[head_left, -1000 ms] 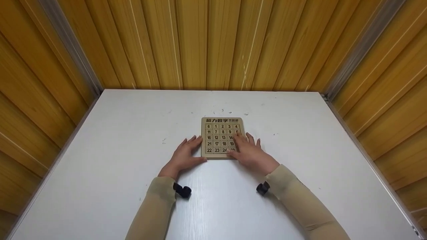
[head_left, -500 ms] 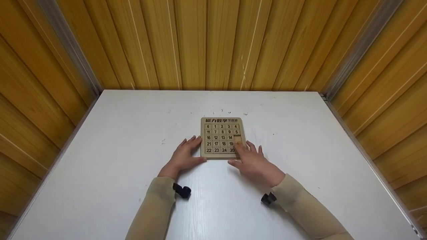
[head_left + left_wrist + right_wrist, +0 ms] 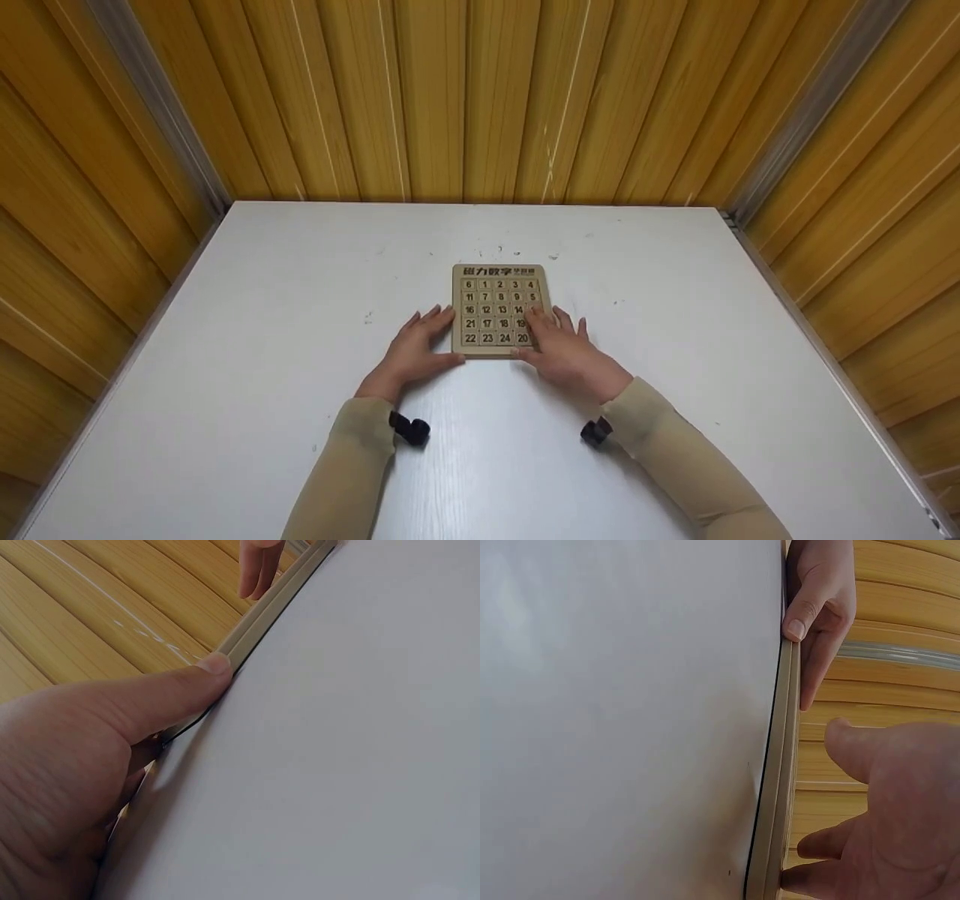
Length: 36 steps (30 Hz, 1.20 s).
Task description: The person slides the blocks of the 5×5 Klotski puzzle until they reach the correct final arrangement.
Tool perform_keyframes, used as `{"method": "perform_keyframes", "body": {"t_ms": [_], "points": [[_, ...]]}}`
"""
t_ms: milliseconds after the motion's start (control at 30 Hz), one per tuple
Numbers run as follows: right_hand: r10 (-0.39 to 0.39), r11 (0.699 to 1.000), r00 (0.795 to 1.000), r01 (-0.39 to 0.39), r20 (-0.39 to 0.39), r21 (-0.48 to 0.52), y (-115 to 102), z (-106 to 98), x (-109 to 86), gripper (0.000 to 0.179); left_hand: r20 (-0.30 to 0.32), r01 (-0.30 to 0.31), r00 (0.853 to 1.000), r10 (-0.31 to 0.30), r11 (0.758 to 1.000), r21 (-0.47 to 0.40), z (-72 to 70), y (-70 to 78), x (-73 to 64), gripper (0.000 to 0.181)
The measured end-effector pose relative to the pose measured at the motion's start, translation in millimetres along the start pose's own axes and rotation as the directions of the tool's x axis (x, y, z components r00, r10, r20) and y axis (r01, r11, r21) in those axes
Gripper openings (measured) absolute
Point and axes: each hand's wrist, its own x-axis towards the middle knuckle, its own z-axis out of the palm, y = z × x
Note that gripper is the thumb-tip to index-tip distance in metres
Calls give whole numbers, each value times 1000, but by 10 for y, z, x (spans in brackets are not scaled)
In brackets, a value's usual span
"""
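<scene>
A wooden sliding number puzzle lies flat on the white table, its numbered tiles in a framed grid under a printed header. My left hand holds its near left corner, thumb on the near edge and fingers along the left side. In the left wrist view, the left thumb presses the frame's edge. My right hand lies over the puzzle's lower right part, a fingertip on the right column below tile 5. Its thumb is by the near edge. The lower tiles of the right column are hidden under this hand.
The white table reaches out on all sides of the puzzle. Yellow wood-patterned panels stand behind it and at both sides. Small dark marks dot the tabletop beyond the puzzle.
Half a second ago the right hand sat lower, with a bare slot showing below tile 5. Its fingers have since moved up over that slot. The left hand has stayed in place.
</scene>
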Motion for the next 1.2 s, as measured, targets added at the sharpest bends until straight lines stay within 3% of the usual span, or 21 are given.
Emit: {"method": "perform_keyframes", "body": {"t_ms": [567, 967, 1200], "points": [[-16, 997, 999, 19, 44, -74, -168, 104, -497, 82, -5, 13, 1000, -14, 999, -34, -3, -1, -1, 90], [10, 997, 999, -6, 50, -79, -125, 114, -367, 84, -5, -8, 1000, 8, 1000, -17, 15, -32, 9, 90], [-8, 997, 1000, 10, 29, -75, -123, 127, -309, 85, -6, 9, 1000, -9, 1000, -20, 14, -22, 11, 90]]}}
